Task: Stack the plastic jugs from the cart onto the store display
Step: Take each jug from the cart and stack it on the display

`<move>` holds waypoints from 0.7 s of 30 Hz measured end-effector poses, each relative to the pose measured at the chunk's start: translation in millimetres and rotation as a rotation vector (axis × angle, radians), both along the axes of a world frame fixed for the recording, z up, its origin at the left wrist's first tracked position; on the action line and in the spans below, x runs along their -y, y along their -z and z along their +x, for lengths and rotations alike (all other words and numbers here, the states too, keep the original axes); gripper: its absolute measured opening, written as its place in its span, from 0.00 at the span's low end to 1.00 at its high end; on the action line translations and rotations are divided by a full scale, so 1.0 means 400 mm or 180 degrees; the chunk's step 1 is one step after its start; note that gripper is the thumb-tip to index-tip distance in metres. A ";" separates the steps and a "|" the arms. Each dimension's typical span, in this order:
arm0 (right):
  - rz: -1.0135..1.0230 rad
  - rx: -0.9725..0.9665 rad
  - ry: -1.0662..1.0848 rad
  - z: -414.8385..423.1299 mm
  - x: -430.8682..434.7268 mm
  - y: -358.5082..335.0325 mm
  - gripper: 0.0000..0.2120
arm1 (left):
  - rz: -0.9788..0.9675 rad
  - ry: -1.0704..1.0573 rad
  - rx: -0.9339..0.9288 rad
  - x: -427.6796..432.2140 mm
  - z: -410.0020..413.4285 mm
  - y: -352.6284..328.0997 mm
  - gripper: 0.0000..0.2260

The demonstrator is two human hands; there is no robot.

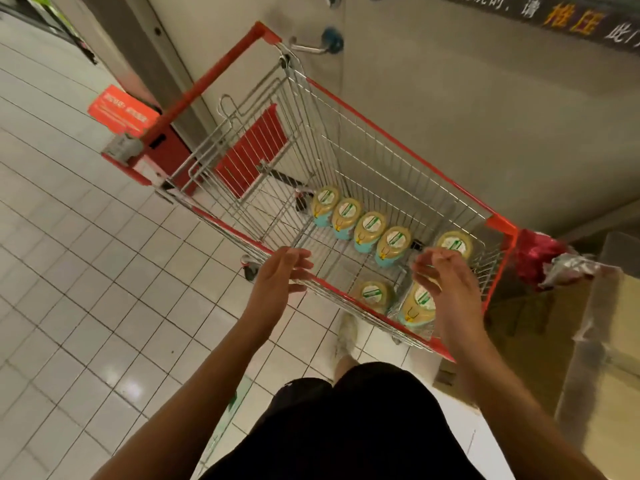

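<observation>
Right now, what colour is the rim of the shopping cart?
Red, on the rim of the shopping cart; the basket itself is silver wire. The head view shows it best.

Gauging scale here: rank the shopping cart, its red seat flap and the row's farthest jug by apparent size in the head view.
1. shopping cart
2. red seat flap
3. farthest jug; it looks smaller than nearer jugs, probably just distance.

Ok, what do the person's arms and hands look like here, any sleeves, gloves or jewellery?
The left arm and right arm are bare to the frame edge, with no sleeves showing. The left hand and right hand wear no gloves; no watch, band or ring is visible. Below them are black shorts and one pale shoe.
</observation>
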State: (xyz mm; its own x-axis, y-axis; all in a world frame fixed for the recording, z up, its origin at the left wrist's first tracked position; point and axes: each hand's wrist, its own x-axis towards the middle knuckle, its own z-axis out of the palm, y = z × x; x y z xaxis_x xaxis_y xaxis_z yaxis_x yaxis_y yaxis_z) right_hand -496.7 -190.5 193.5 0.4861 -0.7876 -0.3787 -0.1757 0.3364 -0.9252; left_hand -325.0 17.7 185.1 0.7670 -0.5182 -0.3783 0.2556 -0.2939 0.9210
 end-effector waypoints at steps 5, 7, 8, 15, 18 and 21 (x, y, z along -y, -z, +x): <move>0.0262 -0.0075 0.0029 0.098 0.137 0.048 0.11 | 0.0169 0.0245 -0.0111 0.173 0.106 0.049 0.15; 0.0379 -0.0125 0.0051 0.139 0.175 0.082 0.11 | 0.0284 0.0404 -0.0192 0.239 0.134 0.088 0.14; 0.0469 -0.0160 0.0069 0.158 0.188 0.103 0.12 | 0.0362 0.0496 -0.0292 0.267 0.143 0.112 0.14; 0.1116 -0.0644 0.0208 0.271 0.254 0.307 0.08 | 0.1019 0.1069 -0.1098 0.416 0.177 0.376 0.15; 0.1175 -0.1091 0.0270 0.304 0.274 0.443 0.08 | 0.1557 0.1326 -0.1438 0.455 0.184 0.545 0.13; 0.0956 -0.1658 0.0132 0.344 0.287 0.610 0.08 | 0.2051 0.1612 -0.1580 0.474 0.189 0.712 0.11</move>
State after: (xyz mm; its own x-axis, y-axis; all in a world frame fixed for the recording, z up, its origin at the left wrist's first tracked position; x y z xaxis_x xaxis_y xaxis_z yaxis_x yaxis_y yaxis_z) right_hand -359.1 -305.3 -50.3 0.1481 -0.6235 -0.7676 -0.5613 0.5861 -0.5843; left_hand -249.3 -171.8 -99.6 0.1845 -0.3232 -0.9282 0.2766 -0.8891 0.3646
